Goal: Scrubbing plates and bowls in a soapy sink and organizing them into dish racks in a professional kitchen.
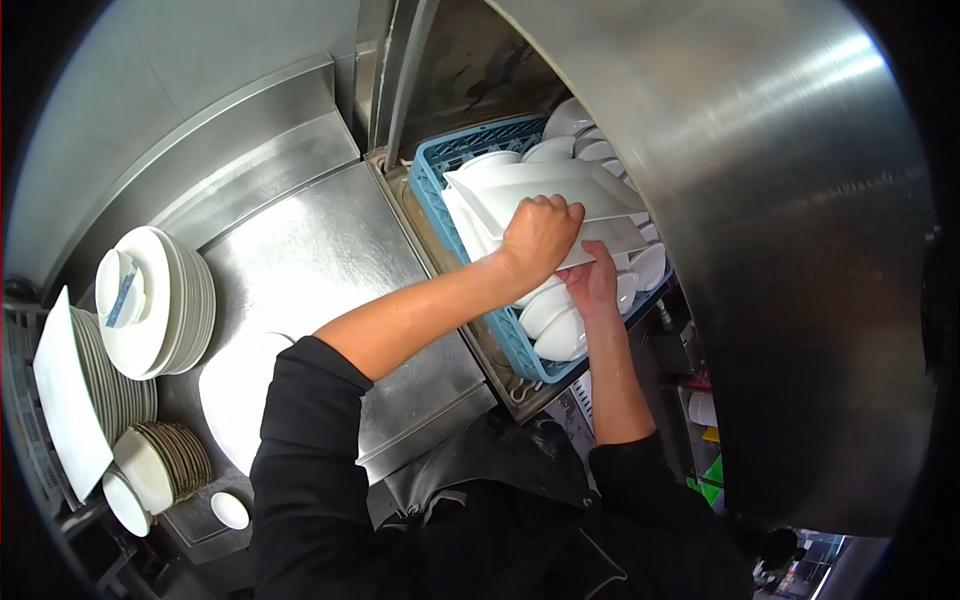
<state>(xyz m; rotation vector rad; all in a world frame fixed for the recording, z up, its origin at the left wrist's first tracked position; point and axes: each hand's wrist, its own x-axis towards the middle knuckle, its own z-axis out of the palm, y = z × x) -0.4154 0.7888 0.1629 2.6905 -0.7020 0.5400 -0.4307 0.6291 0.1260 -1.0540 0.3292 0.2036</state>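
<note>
My left hand (541,234) is curled over the near edge of a white rectangular plate (555,187), its fingertips hidden under the fist. Close beside it, my right hand (592,283) grips the near edge of another white plate (615,236), thumb on top and fingers beneath. The two plates overlap, tilted above a blue plastic dish rack (510,337). White bowls (562,334) lean in the rack's near side, and more white dishes (559,148) stand at its far side. The plates hide the middle of the rack.
The rack sits in a dishwashing machine's opening, under a raised steel hood (780,247) at right. Left is a steel counter (315,247) with stacked round plates (180,300), square plates (75,397), brown-edged dishes (161,465), a small white bowl (229,511) and a large white dish (236,405).
</note>
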